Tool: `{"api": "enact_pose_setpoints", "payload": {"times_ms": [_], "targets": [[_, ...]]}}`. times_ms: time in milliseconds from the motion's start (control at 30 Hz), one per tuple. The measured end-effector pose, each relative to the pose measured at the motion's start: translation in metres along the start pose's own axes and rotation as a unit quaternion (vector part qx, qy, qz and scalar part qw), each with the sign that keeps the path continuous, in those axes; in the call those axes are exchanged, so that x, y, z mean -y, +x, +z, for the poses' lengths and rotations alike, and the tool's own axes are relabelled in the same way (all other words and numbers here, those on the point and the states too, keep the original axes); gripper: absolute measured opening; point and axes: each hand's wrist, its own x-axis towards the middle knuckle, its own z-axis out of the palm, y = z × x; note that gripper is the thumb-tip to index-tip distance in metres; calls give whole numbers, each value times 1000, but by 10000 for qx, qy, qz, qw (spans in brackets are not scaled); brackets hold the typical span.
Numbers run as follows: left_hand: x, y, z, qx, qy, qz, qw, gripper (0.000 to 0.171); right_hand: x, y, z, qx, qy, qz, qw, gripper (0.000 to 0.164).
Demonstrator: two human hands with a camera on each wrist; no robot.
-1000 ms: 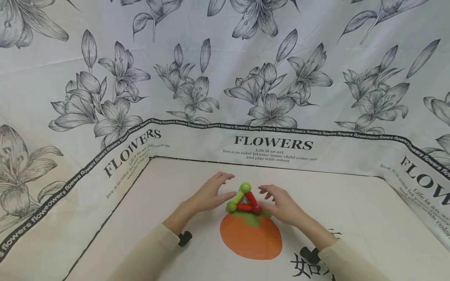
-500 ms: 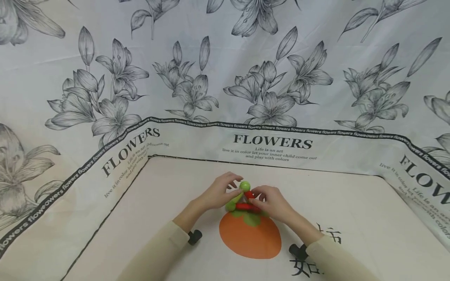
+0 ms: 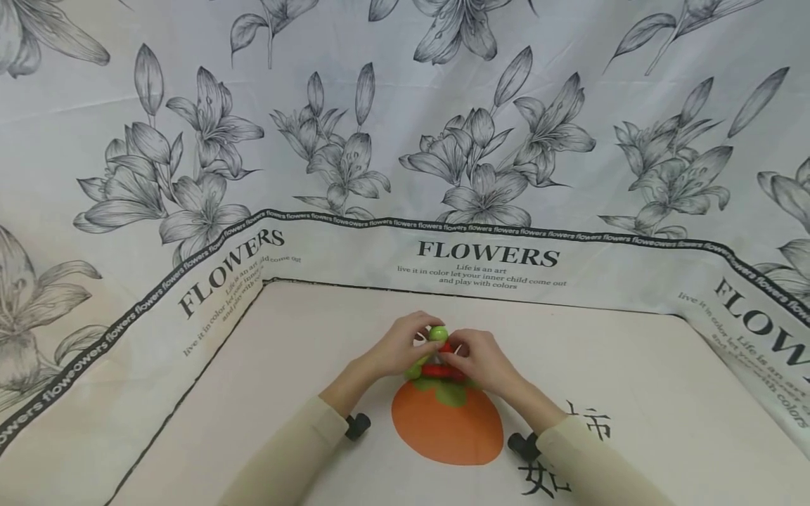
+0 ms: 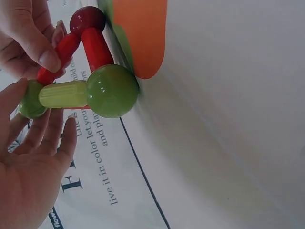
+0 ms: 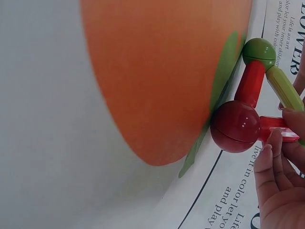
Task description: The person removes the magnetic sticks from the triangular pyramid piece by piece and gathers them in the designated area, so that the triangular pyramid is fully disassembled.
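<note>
Cloth [image 3: 304, 330] underlies three rods [image 4: 97, 47] joining three balls [image 4: 113, 90].

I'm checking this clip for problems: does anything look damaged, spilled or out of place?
Nothing stands out. The left hand holds the triangle's top green ball, and the right hand pinches its slanting red rod. The joints that show look closed, and no spill shows on the white tabletop.

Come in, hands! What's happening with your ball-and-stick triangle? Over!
Left hand: pinches top green ball. Right hand: pinches red rod just below. Triangle: looks joined at all three corners. Blocking head view: both hands, partly.
</note>
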Motion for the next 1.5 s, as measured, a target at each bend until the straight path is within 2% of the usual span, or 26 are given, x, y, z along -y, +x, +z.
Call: {"api": "enact_pose_setpoints", "payload": {"times_ms": [233, 467, 867, 1000, 1167, 1500], "targets": [[1, -1, -2, 0, 28, -159, 9999, 29, 3, 0, 2, -141, -255, -63, 9996, 11], [8, -5, -13, -416, 9, -518, 9978, 26, 4, -3, -1, -191, -300, 79, 9993, 10], [19, -14, -24, -449, 53, -900, 9949, 36, -5, -16, -12, -251, -146, 274, 9992, 11], [24, -19, -28, -375, 119, -999, 9942, 37, -10, -20, -20, -223, -200, 285, 9991, 9], [28, -28, -34, -245, 168, -1203, 9923, 30, -19, -28, -30, -197, -149, 364, 9990, 9], [30, -47, -42, 269, 250, -1449, 9888, 25, -32, -39, -47, 139, 136, 643, 9977, 12]]}}
